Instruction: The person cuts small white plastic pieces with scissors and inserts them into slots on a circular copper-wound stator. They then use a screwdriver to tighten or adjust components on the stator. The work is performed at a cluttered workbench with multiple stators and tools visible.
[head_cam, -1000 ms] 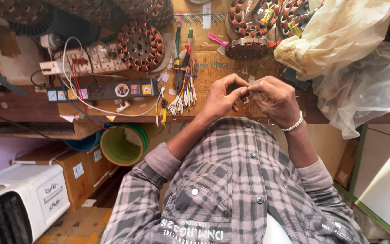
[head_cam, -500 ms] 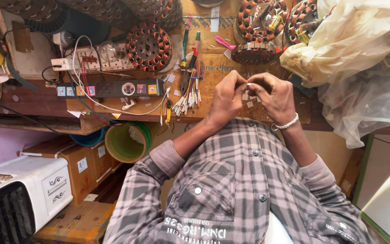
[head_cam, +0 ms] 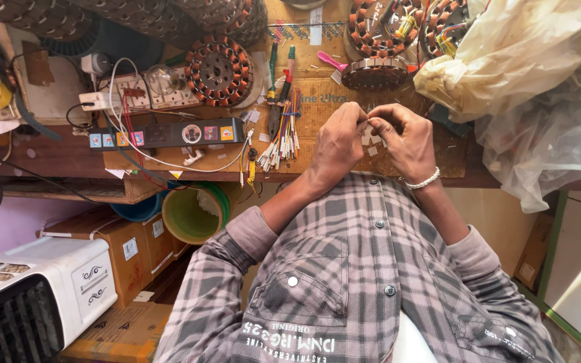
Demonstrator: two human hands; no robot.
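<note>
My left hand (head_cam: 336, 144) and my right hand (head_cam: 406, 138) meet fingertip to fingertip over the wooden workbench (head_cam: 317, 144). Together they pinch a small white strip of paper (head_cam: 369, 125); its exact shape is hidden by the fingers. More small white paper pieces (head_cam: 372, 142) lie on the bench under the hands. A white bead bracelet (head_cam: 422, 181) circles my right wrist. A bundle of coloured wires (head_cam: 282, 138) lies just left of my left hand. A wound motor stator (head_cam: 374, 72) sits just beyond the hands.
Copper-wound stators (head_cam: 218, 70) stand on the bench, with a black power strip (head_cam: 169, 133), a white socket board (head_cam: 144, 94) and screwdrivers (head_cam: 274, 67). Plastic bags (head_cam: 526, 74) fill the right side. Below the bench are a green bucket (head_cam: 193, 215), cardboard boxes (head_cam: 112, 249) and a white appliance (head_cam: 28, 296).
The hands stay together at the same spot on the bench, fingers shifting slightly on the small piece. The view has drifted a little; nothing else moved.
</note>
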